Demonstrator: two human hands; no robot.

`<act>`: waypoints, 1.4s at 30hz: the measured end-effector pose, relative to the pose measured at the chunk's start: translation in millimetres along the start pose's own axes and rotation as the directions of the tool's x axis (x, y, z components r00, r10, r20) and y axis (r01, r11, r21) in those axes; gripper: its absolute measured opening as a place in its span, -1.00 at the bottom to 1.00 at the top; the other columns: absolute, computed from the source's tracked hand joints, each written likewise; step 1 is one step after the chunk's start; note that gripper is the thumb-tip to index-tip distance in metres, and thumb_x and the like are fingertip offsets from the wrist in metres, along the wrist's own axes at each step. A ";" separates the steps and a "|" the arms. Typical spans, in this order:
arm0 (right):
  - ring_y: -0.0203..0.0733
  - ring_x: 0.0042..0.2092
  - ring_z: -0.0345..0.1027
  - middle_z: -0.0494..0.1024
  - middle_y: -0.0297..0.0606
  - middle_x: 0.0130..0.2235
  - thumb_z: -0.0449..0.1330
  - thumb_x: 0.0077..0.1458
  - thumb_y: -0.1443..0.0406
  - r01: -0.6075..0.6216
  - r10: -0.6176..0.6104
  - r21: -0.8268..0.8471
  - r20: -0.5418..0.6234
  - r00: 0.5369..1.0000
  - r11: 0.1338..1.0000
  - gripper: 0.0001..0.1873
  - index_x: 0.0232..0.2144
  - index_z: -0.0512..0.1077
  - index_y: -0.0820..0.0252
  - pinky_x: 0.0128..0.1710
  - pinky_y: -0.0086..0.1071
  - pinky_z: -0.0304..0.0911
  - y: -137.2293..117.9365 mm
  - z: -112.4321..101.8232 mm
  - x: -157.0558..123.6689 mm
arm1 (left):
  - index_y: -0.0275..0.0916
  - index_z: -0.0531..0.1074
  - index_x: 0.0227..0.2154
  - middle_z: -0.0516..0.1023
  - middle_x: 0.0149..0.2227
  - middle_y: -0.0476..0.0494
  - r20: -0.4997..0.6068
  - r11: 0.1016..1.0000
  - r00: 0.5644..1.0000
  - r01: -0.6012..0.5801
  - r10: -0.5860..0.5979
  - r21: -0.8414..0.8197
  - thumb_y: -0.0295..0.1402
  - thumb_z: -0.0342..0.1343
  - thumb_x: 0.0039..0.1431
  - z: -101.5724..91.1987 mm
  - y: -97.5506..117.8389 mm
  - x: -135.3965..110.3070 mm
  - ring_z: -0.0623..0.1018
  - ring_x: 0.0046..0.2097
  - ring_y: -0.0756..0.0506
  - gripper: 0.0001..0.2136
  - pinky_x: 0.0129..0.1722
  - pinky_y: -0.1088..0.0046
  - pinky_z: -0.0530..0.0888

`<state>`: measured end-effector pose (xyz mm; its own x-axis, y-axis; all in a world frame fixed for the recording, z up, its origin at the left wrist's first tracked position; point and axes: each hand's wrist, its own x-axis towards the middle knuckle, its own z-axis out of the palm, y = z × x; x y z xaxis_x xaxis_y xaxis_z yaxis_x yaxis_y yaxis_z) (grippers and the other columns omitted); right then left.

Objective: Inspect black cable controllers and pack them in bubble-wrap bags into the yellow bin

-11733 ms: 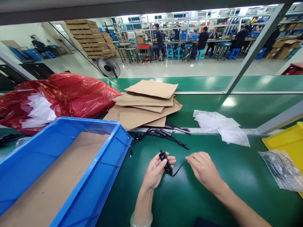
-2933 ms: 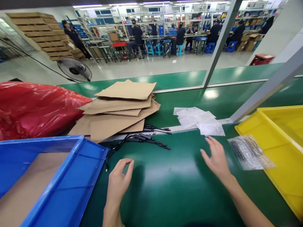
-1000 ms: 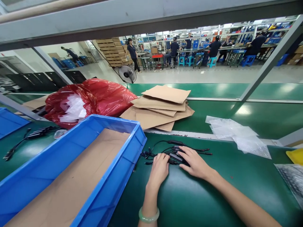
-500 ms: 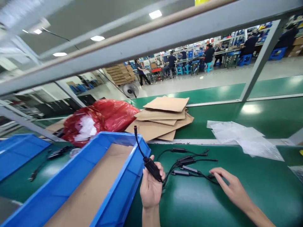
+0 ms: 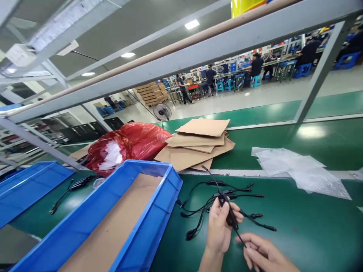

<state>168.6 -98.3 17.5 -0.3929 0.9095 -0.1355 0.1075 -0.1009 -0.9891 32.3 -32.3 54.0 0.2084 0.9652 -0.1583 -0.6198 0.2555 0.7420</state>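
Left hand: fingers closed narrow round the module of a black controller cable, palm toward the camera, thumb on the near side. Right hand sits at 5 o'clock of it, close by, fingertips pinched on the thin lead leaving the module's lower end. The cable's long axis runs 11 to 5 o'clock: the upper lead stands free up to a small plug tip at 11, and the lower lead runs straight into the right fingers. Left hand is nearer the module, right nearer the tail. Module is a slim hard matte plastic bar, the leads thin, round and rubbery. Just beyond at 12, touching nothing held, loose cables of the same kind lie tangled on the smooth green bench. At 9, a rigid blue bin with a flat cardboard liner. Farther out: stacked cardboard sheets at 12, a crinkled red plastic bag at 10, clear bags at 2, a second blue tray far at 9.
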 end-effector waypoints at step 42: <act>-0.19 -0.31 0.42 0.50 -0.24 -0.31 0.02 0.28 0.39 0.262 -0.583 -0.652 -0.340 0.738 0.712 -0.79 -0.11 0.41 0.15 -0.32 -0.40 0.32 31.9 -51.5 5.5 | -0.34 0.44 -0.18 0.59 -0.20 -0.27 -0.045 0.979 0.980 0.197 -0.195 0.045 -0.38 0.33 -0.05 -24.6 -14.8 21.9 0.59 -0.15 -0.16 -0.65 -0.14 0.38 0.51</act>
<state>216.9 -75.8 -11.8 -0.0419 0.8673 0.4961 0.5690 0.4289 -0.7017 27.4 -13.5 23.6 0.2908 0.8982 -0.3296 -0.5316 0.4381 0.7249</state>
